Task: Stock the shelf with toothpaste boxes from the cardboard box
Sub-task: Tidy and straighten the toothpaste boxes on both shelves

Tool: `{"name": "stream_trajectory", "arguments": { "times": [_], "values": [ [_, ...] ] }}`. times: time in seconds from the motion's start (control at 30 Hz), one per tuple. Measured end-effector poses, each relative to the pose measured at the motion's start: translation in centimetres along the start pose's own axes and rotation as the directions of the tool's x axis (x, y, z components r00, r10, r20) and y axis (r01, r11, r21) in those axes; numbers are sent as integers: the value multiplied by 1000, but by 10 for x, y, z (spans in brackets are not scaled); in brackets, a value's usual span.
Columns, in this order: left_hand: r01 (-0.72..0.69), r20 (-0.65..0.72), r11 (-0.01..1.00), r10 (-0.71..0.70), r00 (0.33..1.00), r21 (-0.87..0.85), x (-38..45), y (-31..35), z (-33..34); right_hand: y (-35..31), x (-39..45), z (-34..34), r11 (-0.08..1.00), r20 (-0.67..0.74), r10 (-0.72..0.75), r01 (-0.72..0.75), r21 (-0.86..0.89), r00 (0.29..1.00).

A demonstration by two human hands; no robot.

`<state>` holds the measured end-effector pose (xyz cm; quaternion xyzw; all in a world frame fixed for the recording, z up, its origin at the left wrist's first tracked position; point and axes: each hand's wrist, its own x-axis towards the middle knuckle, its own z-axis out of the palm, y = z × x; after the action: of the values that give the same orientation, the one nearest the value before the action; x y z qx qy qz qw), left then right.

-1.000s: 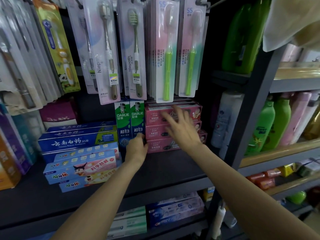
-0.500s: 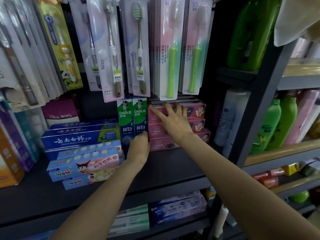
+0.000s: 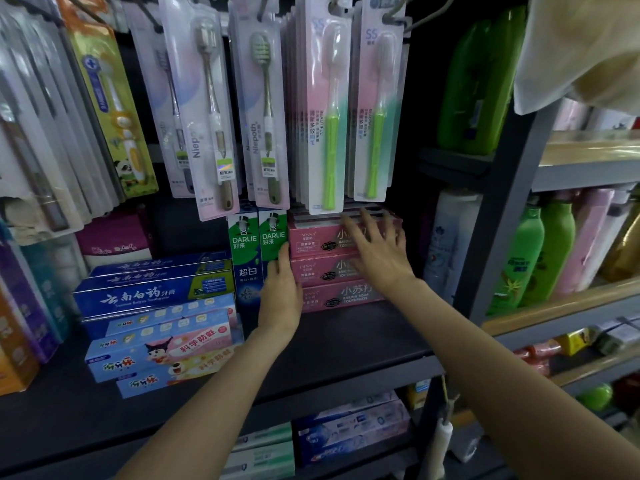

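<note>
Change: both hands sit further right along the pink stack than a second ago; the right hand (image 3: 377, 258) has slid from the stack's left half to its right half, and the left hand (image 3: 282, 289) has moved from the green boxes to the stack's left end.
Right hand: released, fingers straight and spread, palm flat on the front faces of the pink toothpaste boxes (image 3: 341, 292).
Left hand: fingers straight, pointing up, pressed edge-on into the seam between the pink stack and the green Darlie boxes (image 3: 258, 251); it grasps nothing.
Pink toothpaste boxes: smooth printed card, long slim rectangles, three visible layers stacked flat on the dark shelf (image 3: 346, 344), at its far right. Long axis runs left to right, printed fronts facing near.
Green Darlie boxes: two glossy card boxes standing on end, long axis upright, touching the pink stack's left end.
Blue toothpaste boxes (image 3: 156, 292): a flat stack lying lengthwise further left, with pale cartoon-printed boxes (image 3: 162, 351) nearer the shelf edge.
Hanging above: toothbrush blister packs (image 3: 332, 109), clear plastic over card, on hooks, their lower ends overlapping the top pink box.
Right bay: green bottles (image 3: 536, 254) and pink bottles, smooth plastic, upright on a wood-edged shelf.
Lower shelf: more toothpaste boxes lying flat.
</note>
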<state>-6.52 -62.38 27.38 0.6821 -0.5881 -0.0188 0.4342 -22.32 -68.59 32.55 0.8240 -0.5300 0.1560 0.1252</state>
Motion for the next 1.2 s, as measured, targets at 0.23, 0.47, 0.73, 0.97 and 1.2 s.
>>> {"name": "stream_trajectory", "arguments": {
  "times": [0.23,0.47,0.73,0.97,1.2],
  "values": [
    [-11,-42,999,10,999,-41,-2,-5,3,-2,8,-9,998,55,32,-29,-58,998],
    [6,-64,997,-11,998,-74,-3,-6,4,-7,4,-17,995,74,32,-25,-93,997],
    [-15,-83,998,10,997,-69,-3,-6,2,-29,11,-24,978,-2,-151,149,-145,989],
    [54,-82,991,-65,995,-121,2,-6,3,-48,17,-13,988,-20,-108,105,-116,994],
    [50,-79,993,-59,995,-106,4,-7,4,-55,20,-9,993,-12,-70,69,-94,997]
  ]
}}
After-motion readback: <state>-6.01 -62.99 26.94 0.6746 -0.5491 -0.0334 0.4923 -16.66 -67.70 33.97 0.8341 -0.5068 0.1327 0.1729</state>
